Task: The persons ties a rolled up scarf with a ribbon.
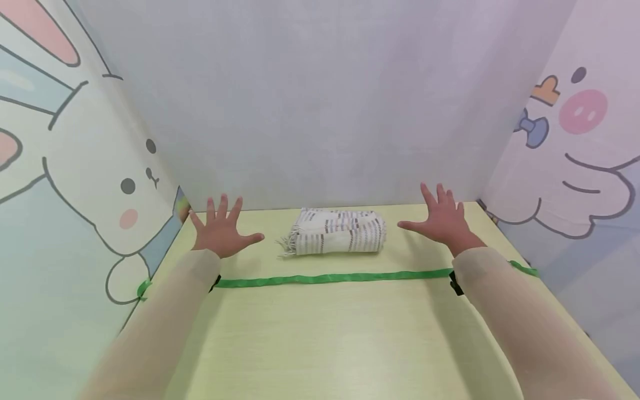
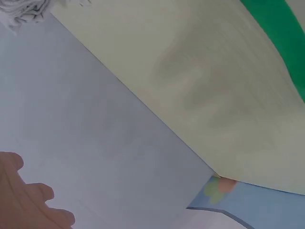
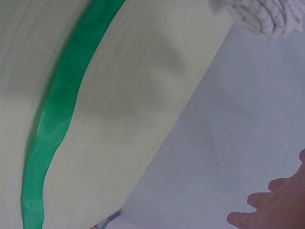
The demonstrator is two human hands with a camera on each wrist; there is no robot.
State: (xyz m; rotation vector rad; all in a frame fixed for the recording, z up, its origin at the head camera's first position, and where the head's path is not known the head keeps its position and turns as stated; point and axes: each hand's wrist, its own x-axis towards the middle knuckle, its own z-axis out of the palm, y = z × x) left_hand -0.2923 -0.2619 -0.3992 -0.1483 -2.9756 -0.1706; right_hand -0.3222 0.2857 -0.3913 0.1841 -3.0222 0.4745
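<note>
A folded white cloth [image 1: 342, 232] with coloured stripes and a fringe at its left end lies near the back of the table. To its left, my left hand [image 1: 220, 230] is held with fingers spread and the thumb pointing toward the fringe. On the other side my right hand [image 1: 442, 222] is spread too, its thumb toward the cloth. Neither hand touches the cloth. Part of the folded cloth [image 2: 24, 12] shows at the top left of the left wrist view, and its rolled end [image 3: 269, 16] at the top right of the right wrist view.
A green ribbon [image 1: 330, 278] runs across the pale wooden table [image 1: 320, 333] in front of the cloth. Behind stands a plain light curtain [image 1: 320, 111]. Side panels carry a cartoon rabbit [image 1: 100, 183] on the left and a pink-nosed figure [image 1: 575, 166] on the right.
</note>
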